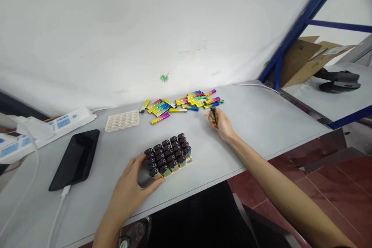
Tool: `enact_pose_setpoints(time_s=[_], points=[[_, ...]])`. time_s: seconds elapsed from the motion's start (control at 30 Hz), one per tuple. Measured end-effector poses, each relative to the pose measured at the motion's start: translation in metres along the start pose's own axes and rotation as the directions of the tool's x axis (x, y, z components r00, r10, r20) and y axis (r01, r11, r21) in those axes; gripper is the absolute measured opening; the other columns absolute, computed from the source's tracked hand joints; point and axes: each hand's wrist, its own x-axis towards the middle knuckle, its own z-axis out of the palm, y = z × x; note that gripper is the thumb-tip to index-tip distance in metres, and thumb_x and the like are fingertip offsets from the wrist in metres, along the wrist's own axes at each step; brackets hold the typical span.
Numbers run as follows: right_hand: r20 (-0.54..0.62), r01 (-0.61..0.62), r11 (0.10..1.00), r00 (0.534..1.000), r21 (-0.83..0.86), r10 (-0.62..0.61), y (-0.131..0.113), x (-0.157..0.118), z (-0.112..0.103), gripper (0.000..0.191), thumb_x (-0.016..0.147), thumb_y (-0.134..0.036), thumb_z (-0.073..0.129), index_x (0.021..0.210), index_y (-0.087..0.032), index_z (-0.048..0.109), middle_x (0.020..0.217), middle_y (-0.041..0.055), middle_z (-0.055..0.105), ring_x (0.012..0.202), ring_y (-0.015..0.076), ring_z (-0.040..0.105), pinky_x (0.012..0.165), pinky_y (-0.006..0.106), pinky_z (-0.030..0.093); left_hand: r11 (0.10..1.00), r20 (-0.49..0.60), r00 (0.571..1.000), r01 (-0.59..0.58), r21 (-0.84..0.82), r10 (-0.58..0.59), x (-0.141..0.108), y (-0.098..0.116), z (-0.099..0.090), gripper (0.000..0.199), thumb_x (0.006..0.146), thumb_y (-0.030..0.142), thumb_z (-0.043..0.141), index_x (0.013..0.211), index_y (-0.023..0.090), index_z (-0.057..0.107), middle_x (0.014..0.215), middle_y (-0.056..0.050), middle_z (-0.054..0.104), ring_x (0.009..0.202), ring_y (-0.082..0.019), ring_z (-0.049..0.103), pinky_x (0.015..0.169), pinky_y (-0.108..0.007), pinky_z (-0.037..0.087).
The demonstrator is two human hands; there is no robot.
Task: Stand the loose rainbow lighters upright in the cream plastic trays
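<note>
Filled tray [169,154] before loose sticks [186,102]; empty tray [122,120] left; phone [75,159] farther left.

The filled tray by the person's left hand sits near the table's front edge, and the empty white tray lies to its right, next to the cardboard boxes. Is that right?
Not quite. In the head view the empty white tray lies behind and to the left of the filled tray, beside the power strip, not by the boxes. The left hand does touch the filled tray near the front edge.
</note>
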Motion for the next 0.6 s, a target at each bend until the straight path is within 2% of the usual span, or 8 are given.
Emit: enact_pose_setpoints(time_s=[0.1, 0.17, 0.27, 0.33, 0.43, 0.6], points=[[0.034, 0.041, 0.999, 0.999, -0.034, -0.039, -0.002, -0.003, 0.002, 0.045, 0.084, -0.067, 0.056, 0.088, -0.022, 0.051, 0.071, -0.0024, 0.057, 0.056, 0.0110, 0.053, 0.046, 0.023, 0.042, 1.000, -0.005, 1.000, 0.004, -0.009, -0.004, 0.000, 0.001, 0.000, 0.067, 0.075, 0.059, 0.067, 0.128, 0.022, 0.049, 0.129, -0.010, 0.060, 0.117, -0.033, 0.061, 0.099, -0.048, 0.050], [0.067, 0.060, 0.997, 0.996, -0.050, -0.056, -0.004, -0.005, 0.003, 0.044, 0.084, -0.066, 0.059, 0.096, -0.026, 0.046, 0.068, -0.0054, 0.058, 0.055, 0.0122, 0.055, 0.045, 0.022, 0.043, 1.000, -0.014, 1.000, 0.008, -0.010, -0.008, 0.000, 0.000, 0.001, 0.067, 0.075, 0.058, 0.067, 0.128, 0.022, 0.049, 0.129, -0.010, 0.060, 0.117, -0.032, 0.061, 0.099, -0.047, 0.050], [0.079, 0.061, 0.997, 0.995, -0.045, -0.058, -0.007, -0.006, 0.002, 0.043, 0.084, -0.066, 0.058, 0.096, -0.028, 0.044, 0.057, -0.0102, 0.044, 0.040, 0.0078, 0.037, 0.039, 0.020, 0.028, 1.000, 0.000, 1.000, 0.013, -0.013, -0.013, 0.000, 0.000, 0.000, 0.067, 0.075, 0.058, 0.067, 0.129, 0.022, 0.048, 0.130, -0.010, 0.059, 0.118, -0.032, 0.060, 0.100, -0.048, 0.050], [0.067, 0.017, 1.000, 0.998, -0.012, -0.016, -0.008, -0.005, 0.001, 0.047, 0.086, -0.071, 0.050, 0.082, -0.024, 0.047, 0.054, -0.0092, 0.034, 0.038, 0.0064, 0.026, 0.038, 0.022, 0.022, 1.000, 0.014, 1.000, 0.014, -0.015, -0.014, 0.000, 0.001, 0.000, 0.066, 0.076, 0.058, 0.067, 0.128, 0.022, 0.048, 0.131, -0.010, 0.059, 0.119, -0.032, 0.060, 0.100, -0.048, 0.050], [0.039, -0.039, 0.999, 0.999, 0.034, 0.037, -0.010, -0.003, -0.001, 0.060, 0.087, -0.075, 0.038, 0.059, -0.022, 0.038, 0.049, -0.0066, 0.025, 0.040, 0.0075, 0.019, 0.039, 0.025, 0.017, 1.000, 0.019, 1.000, 0.023, -0.011, -0.023, 0.000, 0.002, -0.002, 0.065, 0.075, 0.057, 0.067, 0.127, 0.022, 0.049, 0.130, -0.010, 0.059, 0.118, -0.032, 0.061, 0.099, -0.048, 0.050], [0.010, -0.097, 0.988, 0.995, 0.117, 0.096, -0.010, -0.001, -0.003, 0.055, 0.090, -0.059, 0.039, 0.049, -0.023, 0.031, 0.046, -0.0052, 0.020, 0.041, 0.0086, 0.013, 0.041, 0.025, 0.012, 0.999, 0.031, 0.998, 0.047, 0.008, -0.047, 0.001, 0.003, -0.002, 0.067, 0.076, 0.059, 0.065, 0.128, 0.021, 0.048, 0.131, -0.011, 0.059, 0.119, -0.033, 0.060, 0.100, -0.048, 0.050]])
